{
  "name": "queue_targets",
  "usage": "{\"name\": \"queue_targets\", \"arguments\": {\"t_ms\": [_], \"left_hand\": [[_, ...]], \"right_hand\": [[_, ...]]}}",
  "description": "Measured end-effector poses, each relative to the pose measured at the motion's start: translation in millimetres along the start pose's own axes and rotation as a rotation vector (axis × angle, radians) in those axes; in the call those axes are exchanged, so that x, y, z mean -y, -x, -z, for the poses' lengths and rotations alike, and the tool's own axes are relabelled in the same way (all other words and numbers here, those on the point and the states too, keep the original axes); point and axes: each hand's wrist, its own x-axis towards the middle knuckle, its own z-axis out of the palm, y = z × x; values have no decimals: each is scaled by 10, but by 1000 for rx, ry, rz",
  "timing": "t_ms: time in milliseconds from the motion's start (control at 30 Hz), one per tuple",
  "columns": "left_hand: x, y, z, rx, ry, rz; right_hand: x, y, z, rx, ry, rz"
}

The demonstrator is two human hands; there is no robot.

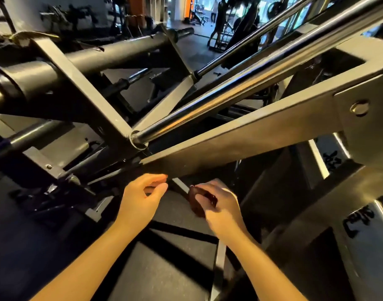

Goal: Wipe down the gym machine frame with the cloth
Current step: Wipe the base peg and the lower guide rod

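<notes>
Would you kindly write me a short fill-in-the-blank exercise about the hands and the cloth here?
1. The dark cloth is bunched in the ____ hand.
2. The left hand holds ____.
3. Both hands sit just ____ the slanted flat frame beam.
4. The chrome rod runs ____ that beam.

Missing words: right; nothing; below; above

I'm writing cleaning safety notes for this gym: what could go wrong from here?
The right hand grips only a small bunched dark cloth, so bare fingers may rub the frame beam. The left hand sits empty by the beam's lower edge, close to the chrome rod socket, a possible pinch spot.
</notes>
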Motion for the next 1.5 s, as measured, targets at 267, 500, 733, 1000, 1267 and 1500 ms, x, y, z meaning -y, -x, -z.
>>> {"name": "queue_targets", "arguments": {"t_ms": [267, 500, 733, 1000, 1267, 1500], "left_hand": [[-242, 158, -100, 199, 380, 217], [-270, -4, -319, -140, 230, -54], [-485, -139, -706, -140, 207, -126], [85, -226, -632, -408, 192, 175], [-221, -117, -870, -275, 183, 21], [26, -263, -540, -484, 200, 269]], "right_hand": [[389, 8, 213, 8, -342, -13], [382, -96, 419, -58, -205, -13], [345, -333, 703, -413, 317, 531], [246, -635, 716, -397, 834, 730], [278, -676, 585, -456, 851, 659], [284, -682, 569, -478, 849, 651]]}}
